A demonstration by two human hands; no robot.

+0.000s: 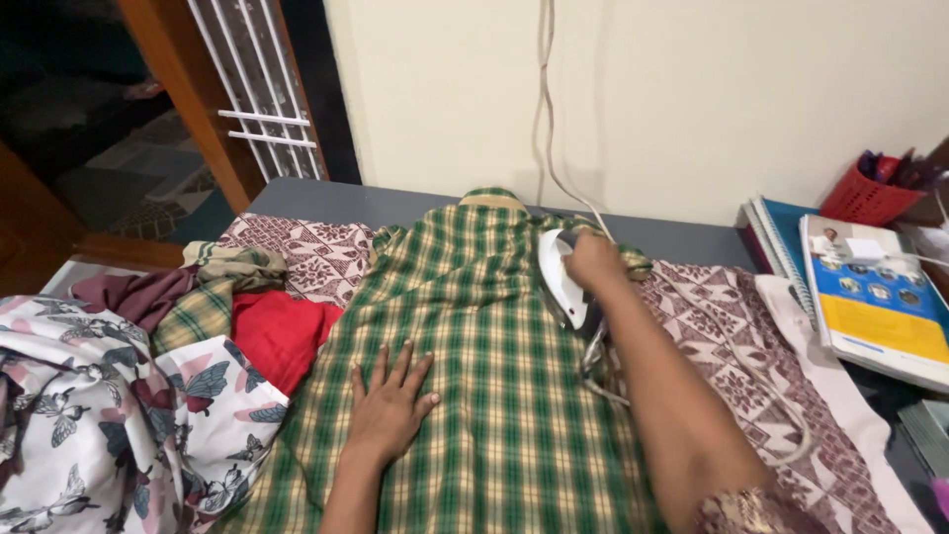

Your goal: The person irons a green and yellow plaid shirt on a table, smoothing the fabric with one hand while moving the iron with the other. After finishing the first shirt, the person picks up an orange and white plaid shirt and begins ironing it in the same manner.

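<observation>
Shirt: the green and yellow checked shirt [494, 336] lies flat in front of me on the patterned maroon cloth [732, 326], collar away from me near the wall, hem toward my body; its long axis runs straight out from me.
Iron: my white iron [561, 282] sits on the shirt's upper right part, near the shoulder, its cord [554, 148] running up the wall.
My right hand: my right hand [593, 259] is closed around the iron's handle, arm stretched out over the shirt's right side.
My left hand: my left hand [390, 400] lies flat on the shirt, fingers spread, palm down, holding nothing, just pressing the fabric lower and left of the iron.
Key relation: the iron is farther from me than my flat hand and to its right; the two are well apart, with a bare stretch of shirt between them.
Left side: a heap of clothes [148, 376], red, plaid and butterfly print, touches the shirt's left edge.
Right side: notebooks [870, 297] and a red basket [865, 203] are clear of the shirt.
</observation>
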